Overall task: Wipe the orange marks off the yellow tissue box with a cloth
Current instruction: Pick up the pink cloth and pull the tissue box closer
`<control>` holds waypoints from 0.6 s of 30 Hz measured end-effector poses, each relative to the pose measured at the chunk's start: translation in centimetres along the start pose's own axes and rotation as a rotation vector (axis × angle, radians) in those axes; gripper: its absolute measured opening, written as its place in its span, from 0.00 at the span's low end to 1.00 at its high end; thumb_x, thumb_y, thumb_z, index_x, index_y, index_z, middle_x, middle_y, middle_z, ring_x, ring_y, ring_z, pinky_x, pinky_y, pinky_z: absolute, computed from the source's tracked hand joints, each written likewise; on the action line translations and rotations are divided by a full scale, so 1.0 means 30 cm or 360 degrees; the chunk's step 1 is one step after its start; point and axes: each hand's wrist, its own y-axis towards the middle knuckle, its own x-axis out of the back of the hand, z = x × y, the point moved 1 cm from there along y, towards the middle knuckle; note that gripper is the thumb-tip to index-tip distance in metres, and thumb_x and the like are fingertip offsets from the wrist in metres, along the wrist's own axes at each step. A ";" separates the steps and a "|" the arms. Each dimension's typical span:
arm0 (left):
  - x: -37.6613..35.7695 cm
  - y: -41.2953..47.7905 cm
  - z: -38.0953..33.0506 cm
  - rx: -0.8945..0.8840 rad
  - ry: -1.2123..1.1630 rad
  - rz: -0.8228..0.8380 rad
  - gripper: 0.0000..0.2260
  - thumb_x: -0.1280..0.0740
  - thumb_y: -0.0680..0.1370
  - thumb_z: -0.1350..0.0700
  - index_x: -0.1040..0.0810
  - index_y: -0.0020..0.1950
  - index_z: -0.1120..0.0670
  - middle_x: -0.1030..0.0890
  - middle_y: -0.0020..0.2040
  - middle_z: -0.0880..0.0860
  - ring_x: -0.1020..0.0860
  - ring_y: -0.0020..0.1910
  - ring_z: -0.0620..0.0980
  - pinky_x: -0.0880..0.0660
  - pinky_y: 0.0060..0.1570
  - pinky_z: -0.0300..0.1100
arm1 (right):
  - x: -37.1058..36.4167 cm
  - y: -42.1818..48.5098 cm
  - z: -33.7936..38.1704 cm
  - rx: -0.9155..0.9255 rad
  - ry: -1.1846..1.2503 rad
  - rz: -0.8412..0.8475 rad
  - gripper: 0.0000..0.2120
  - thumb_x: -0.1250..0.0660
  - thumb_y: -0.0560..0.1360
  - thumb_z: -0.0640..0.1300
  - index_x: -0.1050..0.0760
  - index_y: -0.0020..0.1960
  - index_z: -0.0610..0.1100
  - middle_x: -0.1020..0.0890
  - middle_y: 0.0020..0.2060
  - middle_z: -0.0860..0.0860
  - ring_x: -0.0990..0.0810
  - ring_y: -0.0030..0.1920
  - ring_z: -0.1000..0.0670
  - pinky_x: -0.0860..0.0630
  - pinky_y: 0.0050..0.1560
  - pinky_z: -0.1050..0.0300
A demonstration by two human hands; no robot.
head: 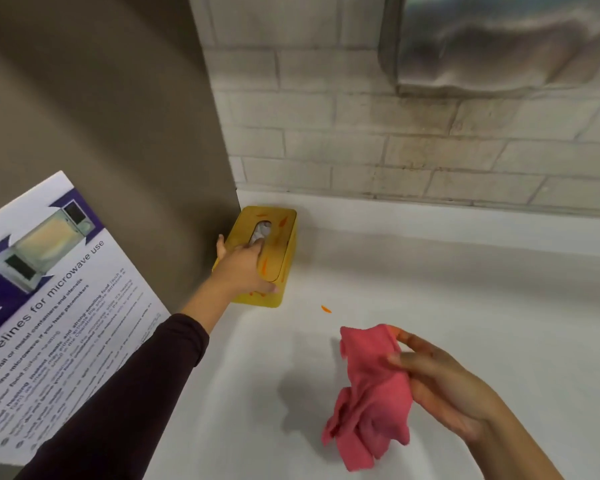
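Note:
The yellow tissue box (278, 233) sits on the white counter in the corner against a brown panel, with orange marks on its lid and front and white tissue showing in the slot. My left hand (245, 268) rests over the near end of the box, thumb on the left side and fingers wrapped down over the front edge. My right hand (440, 386) hovers above the counter nearer to me, pinching a crumpled pink cloth (371, 396) that hangs down from it.
A small orange mark (326, 309) lies on the white counter (465, 306) between box and cloth. A brown panel (118, 133) with a microwave guidelines poster (49, 306) stands at the left. A tiled wall (395, 150) and a metal dispenser (499, 39) are behind.

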 end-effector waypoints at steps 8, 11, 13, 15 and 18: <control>-0.044 -0.177 -0.013 0.0172 -0.0074 0.0037 0.43 0.33 0.54 0.27 0.31 0.64 0.47 0.23 0.59 0.45 0.28 0.63 0.48 0.68 0.67 0.61 | 0.046 -0.058 -0.068 0.0030 -0.0215 0.0035 0.20 0.35 0.70 0.31 0.27 0.62 0.33 0.20 0.56 0.34 0.20 0.56 0.39 0.20 0.50 0.54; -0.056 -0.278 -0.040 0.0201 -0.0051 0.0049 0.43 0.32 0.55 0.28 0.32 0.65 0.47 0.23 0.60 0.45 0.28 0.64 0.48 0.69 0.67 0.62 | 0.049 -0.083 -0.081 0.0106 -0.0473 -0.0055 0.18 0.34 0.70 0.39 0.24 0.59 0.35 0.18 0.53 0.36 0.19 0.53 0.40 0.20 0.50 0.56; -0.067 -0.348 -0.059 0.0212 -0.0062 0.0031 0.44 0.31 0.55 0.28 0.33 0.66 0.47 0.24 0.61 0.45 0.29 0.65 0.47 0.69 0.67 0.62 | 0.040 -0.102 -0.089 0.0162 -0.0673 -0.0067 0.15 0.36 0.72 0.43 0.21 0.56 0.39 0.16 0.50 0.40 0.17 0.50 0.43 0.20 0.48 0.57; -0.077 -0.419 -0.076 0.0229 -0.0075 0.0005 0.44 0.32 0.55 0.29 0.33 0.66 0.47 0.24 0.61 0.44 0.29 0.65 0.47 0.70 0.66 0.62 | 0.027 -0.121 -0.096 0.0212 -0.0838 -0.0061 0.13 0.37 0.73 0.47 0.19 0.52 0.43 0.14 0.44 0.46 0.17 0.43 0.49 0.22 0.41 0.64; -0.097 -0.521 -0.102 0.0236 -0.0063 -0.0034 0.42 0.32 0.55 0.29 0.33 0.66 0.46 0.24 0.61 0.43 0.30 0.65 0.47 0.70 0.67 0.63 | 0.023 -0.136 -0.117 0.0355 -0.1032 -0.0105 0.12 0.39 0.76 0.47 0.17 0.46 0.46 0.14 0.41 0.50 0.18 0.41 0.55 0.26 0.38 0.70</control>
